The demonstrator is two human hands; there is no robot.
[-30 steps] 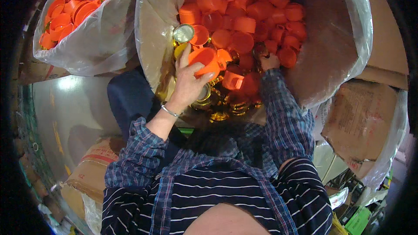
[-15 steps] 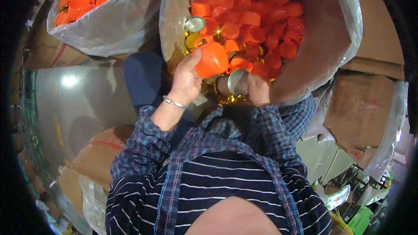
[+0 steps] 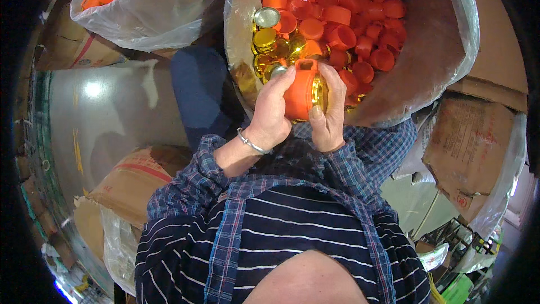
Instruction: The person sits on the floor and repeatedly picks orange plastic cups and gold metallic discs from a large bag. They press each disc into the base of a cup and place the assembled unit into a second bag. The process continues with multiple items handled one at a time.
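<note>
2 clear plastic bags [image 3: 169,5] of orange caps at top; brown cardboard boxes [image 3: 472,146] right, lower left.

I'm seeing overhead light glaring off the shiny floor [image 3: 93,89] at nine o'clock. Fisheye distortion is bending edges, and the corners are vignetting to black; focus is holding centrally.

far bag: a clear plastic bag of orange plastic caps [image 3: 140,0] is sitting at the upper left
floor: a grey glossy floor [image 3: 101,118] is reflecting a lamp
boxes: brown cardboard boxes [image 3: 472,146] are leaning at the right
low box: a taped cardboard carton [image 3: 135,183] is lying at the lower left
</note>
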